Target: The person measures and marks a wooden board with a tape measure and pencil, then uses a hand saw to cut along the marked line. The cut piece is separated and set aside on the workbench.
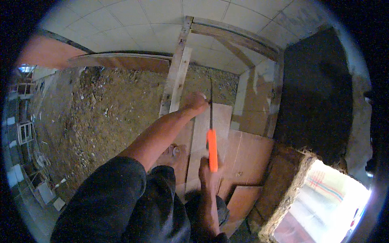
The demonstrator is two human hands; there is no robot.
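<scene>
An orange-handled handsaw is in my right hand, its fingers wrapped round the grip. The thin dark blade points away from me, edge-on, over a pale wooden board. My left hand is closed at the far left end of that board, close beside the blade. Its fingers appear to grip the board's end, though their undersides are hidden. Whether the saw's teeth touch the wood, I cannot tell.
Reddish-brown wooden sheets lie to the right. A timber frame rises ahead, against a tiled wall. Rubble-strewn dirt covers the ground at left. A dark panel and a bright, rough-edged opening are at right.
</scene>
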